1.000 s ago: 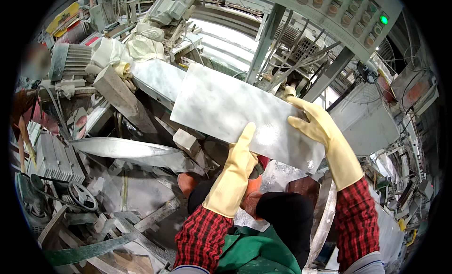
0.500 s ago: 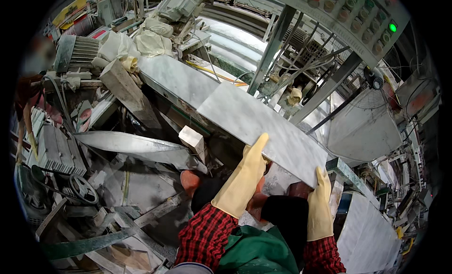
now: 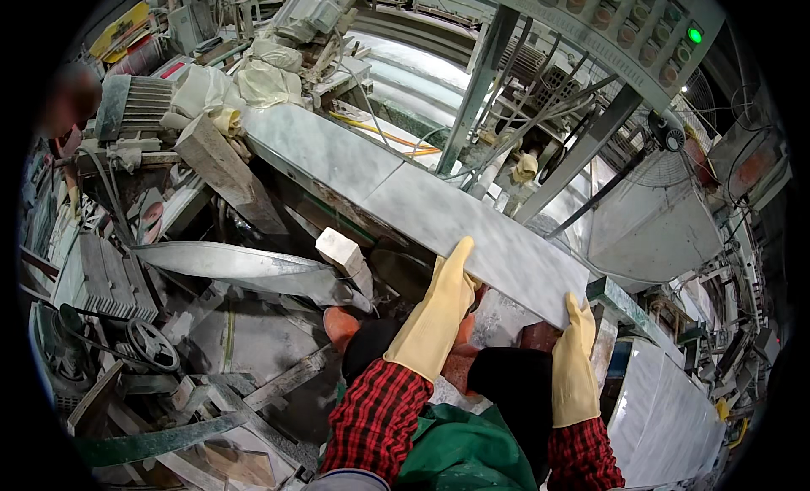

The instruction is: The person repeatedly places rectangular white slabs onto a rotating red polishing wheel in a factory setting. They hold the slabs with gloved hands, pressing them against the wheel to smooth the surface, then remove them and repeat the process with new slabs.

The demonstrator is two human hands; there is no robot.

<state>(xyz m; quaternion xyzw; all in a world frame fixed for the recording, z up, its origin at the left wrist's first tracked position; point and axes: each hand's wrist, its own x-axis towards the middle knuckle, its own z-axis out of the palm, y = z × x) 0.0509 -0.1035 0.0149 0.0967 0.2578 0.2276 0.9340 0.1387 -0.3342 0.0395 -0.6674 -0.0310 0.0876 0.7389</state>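
Note:
A grey-white marble slab [image 3: 494, 238] lies slantwise in front of me, its far end meeting a second marble slab [image 3: 321, 149] along a thin seam. My left hand [image 3: 439, 301], in a cream rubber glove, grips the near long edge with the thumb on top; its other fingers are mostly hidden under the stone. At the slab's near right corner, my right hand [image 3: 576, 356], gloved the same way, closes on the edge. Its fingertips partly show by the corner.
A control panel [image 3: 607, 35] with buttons and a lit green lamp hangs at upper right on metal posts. Another large marble slab [image 3: 666, 415] leans at lower right. Wooden blocks [image 3: 342, 250] and a long curved strip [image 3: 245, 263] lie left. Someone blurred [image 3: 76, 103] stands far left.
The held slab's far end has come down from overlapping the second slab to lie about flush against it. Both hands keep their grip. The person at far left has shifted.

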